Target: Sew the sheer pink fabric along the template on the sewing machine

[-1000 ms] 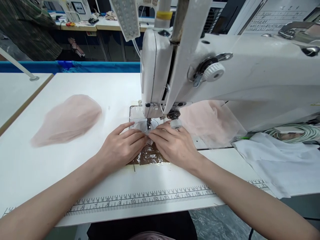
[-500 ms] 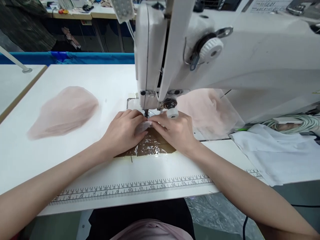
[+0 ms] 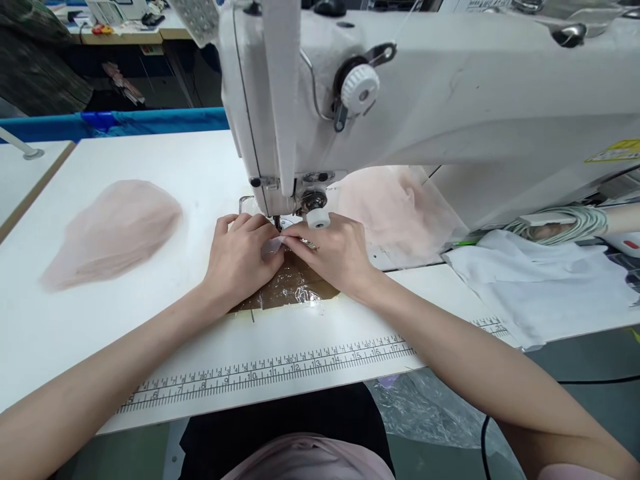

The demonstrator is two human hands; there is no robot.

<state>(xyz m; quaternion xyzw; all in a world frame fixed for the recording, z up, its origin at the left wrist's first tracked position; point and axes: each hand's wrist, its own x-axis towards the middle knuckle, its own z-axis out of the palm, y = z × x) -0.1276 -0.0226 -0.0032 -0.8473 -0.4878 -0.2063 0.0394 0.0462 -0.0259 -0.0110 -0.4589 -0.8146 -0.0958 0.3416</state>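
A white sewing machine (image 3: pixel 425 100) stands on the white table (image 3: pixel 125 320). Both my hands sit just in front of its needle. My left hand (image 3: pixel 243 257) and my right hand (image 3: pixel 333 252) pinch a small sheer pale piece of fabric (image 3: pixel 273 247) between their fingertips, right under the presser foot. They rest on a brown taped patch (image 3: pixel 287 288) of the table. A white roller knob (image 3: pixel 319 218) hangs above my right hand.
A pile of pale pink sheer fabric (image 3: pixel 113 233) lies at left. More pink fabric (image 3: pixel 395 207) sits under the machine arm. White cloth (image 3: pixel 530 287) lies at right. A printed ruler (image 3: pixel 280 370) runs along the front edge. A workbench (image 3: pixel 125 27) stands behind.
My view has shifted right and closer to the machine. My fingers have gone from lying flat to pinching the small fabric piece at the needle.
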